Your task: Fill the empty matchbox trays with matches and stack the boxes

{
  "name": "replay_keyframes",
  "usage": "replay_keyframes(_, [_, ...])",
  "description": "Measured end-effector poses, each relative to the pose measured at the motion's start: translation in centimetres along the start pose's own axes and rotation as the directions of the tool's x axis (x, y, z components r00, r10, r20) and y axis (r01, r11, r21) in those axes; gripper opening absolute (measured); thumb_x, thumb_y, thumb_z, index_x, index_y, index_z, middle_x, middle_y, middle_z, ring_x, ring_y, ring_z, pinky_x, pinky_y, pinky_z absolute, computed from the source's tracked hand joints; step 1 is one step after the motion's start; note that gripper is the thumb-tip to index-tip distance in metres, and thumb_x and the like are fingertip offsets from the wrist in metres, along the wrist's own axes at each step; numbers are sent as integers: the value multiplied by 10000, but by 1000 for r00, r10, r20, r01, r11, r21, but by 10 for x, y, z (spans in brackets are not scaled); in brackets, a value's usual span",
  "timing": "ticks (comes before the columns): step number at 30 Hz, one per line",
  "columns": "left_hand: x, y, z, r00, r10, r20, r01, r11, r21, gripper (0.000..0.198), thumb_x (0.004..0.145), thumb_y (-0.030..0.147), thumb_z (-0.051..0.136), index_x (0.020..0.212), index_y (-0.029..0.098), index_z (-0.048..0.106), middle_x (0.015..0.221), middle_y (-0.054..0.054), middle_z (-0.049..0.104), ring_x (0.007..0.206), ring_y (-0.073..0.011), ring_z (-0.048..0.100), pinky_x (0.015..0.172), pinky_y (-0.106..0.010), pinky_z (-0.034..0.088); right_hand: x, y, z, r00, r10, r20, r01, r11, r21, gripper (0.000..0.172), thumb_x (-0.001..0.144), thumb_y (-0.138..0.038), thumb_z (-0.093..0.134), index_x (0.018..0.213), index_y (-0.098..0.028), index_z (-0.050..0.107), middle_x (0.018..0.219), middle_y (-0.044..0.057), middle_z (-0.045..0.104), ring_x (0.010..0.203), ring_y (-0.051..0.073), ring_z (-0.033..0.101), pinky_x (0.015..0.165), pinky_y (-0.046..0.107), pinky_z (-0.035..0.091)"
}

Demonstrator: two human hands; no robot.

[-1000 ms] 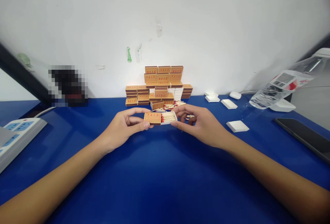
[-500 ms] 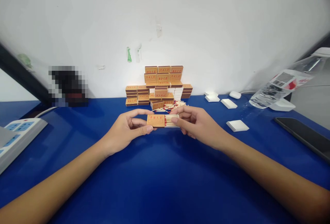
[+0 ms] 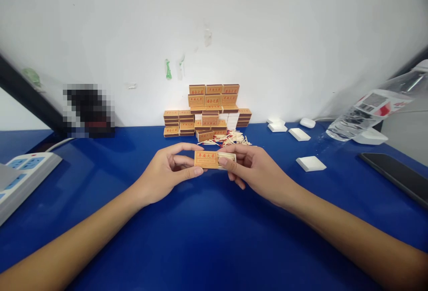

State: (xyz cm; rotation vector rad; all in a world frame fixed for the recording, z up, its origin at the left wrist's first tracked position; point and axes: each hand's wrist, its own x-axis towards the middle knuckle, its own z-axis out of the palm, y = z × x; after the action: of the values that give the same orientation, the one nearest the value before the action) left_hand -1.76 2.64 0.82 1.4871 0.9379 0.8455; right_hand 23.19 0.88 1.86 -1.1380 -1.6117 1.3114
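Both my hands hold one small orange matchbox (image 3: 206, 159) just above the blue table (image 3: 214, 237). My left hand (image 3: 167, 170) pinches the orange sleeve between thumb and fingers. My right hand (image 3: 249, 168) grips the white inner tray (image 3: 230, 158), which sticks out only a little on the right; its matches are barely visible. Behind the hands lies a loose heap of red-tipped matches (image 3: 230, 138), and behind that a stack of orange matchboxes (image 3: 209, 110) stands against the white wall.
Several white inner trays (image 3: 310, 163) lie to the right. A tilted plastic water bottle (image 3: 368, 110) and a dark phone (image 3: 397, 177) are at the far right. A white power strip (image 3: 20, 179) sits at the left edge.
The tray has slid further into the sleeve, so fewer matches show. Both hands have drifted slightly toward me and closer together.
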Motion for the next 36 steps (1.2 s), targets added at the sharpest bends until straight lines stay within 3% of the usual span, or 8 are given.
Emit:
replay_keyframes(7, [-2, 3, 2, 1000, 8, 9, -8, 1000, 0, 530, 819, 377, 887, 1273, 216, 667, 891, -39, 830, 696, -157, 705, 657, -258, 502, -2, 1, -2, 998, -14, 58, 19, 996, -92, 580, 997, -602, 615, 1402, -187, 624, 763, 8, 649, 629, 154, 589, 588, 316, 519])
replay_keyframes(10, [-3, 6, 3, 995, 32, -91, -31, 999, 8, 583, 802, 405, 898, 1299, 209, 666, 922, -50, 836, 722, -168, 722, 672, -265, 522, -3, 6, 8, 991, -62, -117, 58, 997, -42, 654, 1038, -639, 500, 1549, -232, 487, 1114, 115, 718, 869, 216, 676, 707, 366, 600])
replay_keyframes(13, [-3, 6, 5, 976, 68, -206, -65, 998, 22, 621, 793, 430, 904, 1320, 207, 660, 906, -44, 836, 735, -172, 733, 693, -270, 544, -9, 12, 21, 939, -85, -333, 111, 992, 60, 670, 1049, -688, 407, 1601, -310, 424, 1555, 137, 533, 1262, 293, 610, 852, 419, 638])
replay_keyframes(19, [-8, 5, 15, 985, 75, -155, -70, 997, 42, 587, 821, 460, 874, 1308, 197, 678, 992, -74, 844, 874, -246, 788, 754, -326, 593, -28, 12, 38, 991, -45, 126, 27, 990, 141, 726, 1047, -720, 374, 1695, -431, 219, 1722, 51, 359, 1415, 308, 550, 1181, 582, 469])
replay_keyframes(24, [-8, 7, 12, 976, 93, -199, -86, 995, 42, 594, 820, 450, 876, 1322, 205, 672, 1034, -84, 843, 927, -267, 798, 791, -348, 608, -27, 9, 36, 994, -98, 53, 85, 977, 198, 690, 1064, -686, 370, 1690, -417, 262, 1716, 49, 375, 1483, 328, 475, 1135, 574, 516])
replay_keyframes(27, [-7, 6, 10, 977, 97, -190, -88, 994, 58, 578, 825, 450, 869, 1313, 202, 684, 1009, -79, 843, 897, -263, 797, 792, -358, 610, -28, 9, 32, 990, -34, 137, 14, 989, 147, 751, 1043, -712, 404, 1705, -423, 196, 1651, 86, 471, 1425, 330, 538, 1140, 608, 500])
replay_keyframes(31, [-5, 4, 11, 976, 115, -183, -102, 992, 79, 555, 812, 442, 877, 1280, 193, 713, 996, -73, 841, 852, -238, 775, 805, -361, 602, -27, 6, 29, 975, -35, 221, -6, 983, 184, 796, 1007, -741, 467, 1697, -415, 239, 1693, 82, 404, 1422, 327, 537, 1079, 551, 568])
replay_keyframes(36, [6, 4, -14, 923, 276, -269, -196, 937, 288, 535, 796, 457, 875, 1257, 206, 768, 1085, -82, 789, 973, -235, 719, 847, -346, 584, -17, 5, 28, 994, -23, 110, 3, 984, 177, 744, 1016, -708, 488, 1655, -343, 374, 1656, 133, 433, 1265, 297, 641, 887, 442, 670])
